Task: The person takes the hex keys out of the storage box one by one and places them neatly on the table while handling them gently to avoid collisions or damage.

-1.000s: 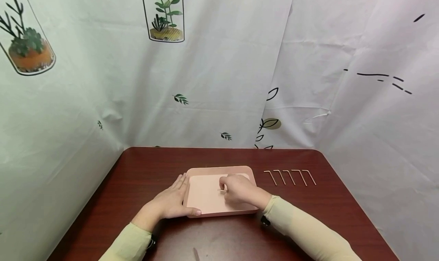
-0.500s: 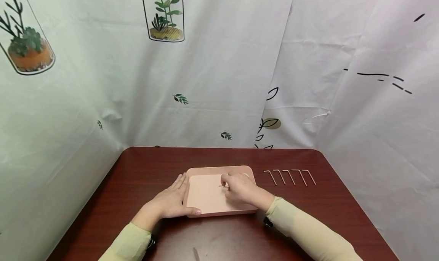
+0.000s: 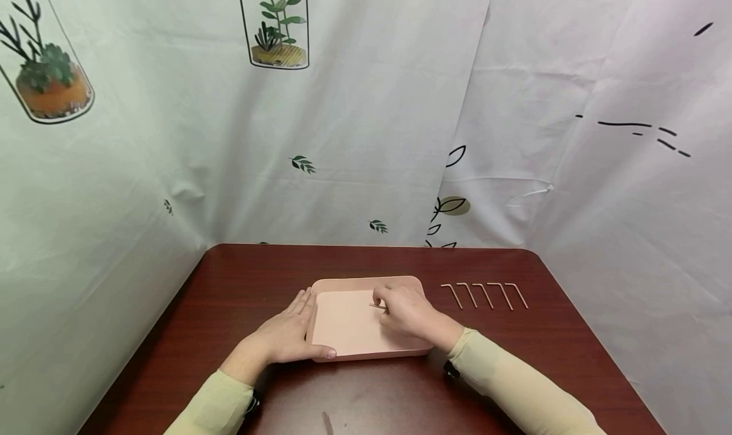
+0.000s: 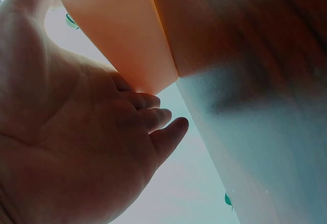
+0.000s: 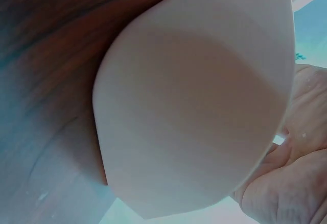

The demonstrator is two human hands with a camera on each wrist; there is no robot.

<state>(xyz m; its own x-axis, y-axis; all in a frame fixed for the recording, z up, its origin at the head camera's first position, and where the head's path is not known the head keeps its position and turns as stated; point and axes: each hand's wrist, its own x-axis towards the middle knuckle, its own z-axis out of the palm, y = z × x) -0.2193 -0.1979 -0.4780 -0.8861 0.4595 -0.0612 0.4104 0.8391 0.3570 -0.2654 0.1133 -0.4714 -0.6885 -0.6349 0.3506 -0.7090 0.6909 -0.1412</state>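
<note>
A shallow pink tray [image 3: 343, 324] lies on the table in the head view. My left hand [image 3: 280, 338] rests against its left side, fingers straight and thumb along the front rim. My right hand [image 3: 407, 311] is over the tray's right half and pinches a thin metal hex key [image 3: 377, 306], whose end points left; the rest of it is hidden by the fingers. In the left wrist view, the left palm [image 4: 82, 127] lies beside the tray wall [image 4: 127, 29]. The tray's outer wall [image 5: 189, 106] covers part of the right hand [image 5: 296, 183] in the right wrist view.
Several L-shaped hex keys [image 3: 482, 295] lie in a row on the dark red table [image 3: 257, 270], right of the tray. A white printed curtain [image 3: 354, 136] stands behind the table and along both sides.
My right hand has shifted a little right and towards the tray's far side, carrying the hex key with it. The left hand and the tray hold their place.
</note>
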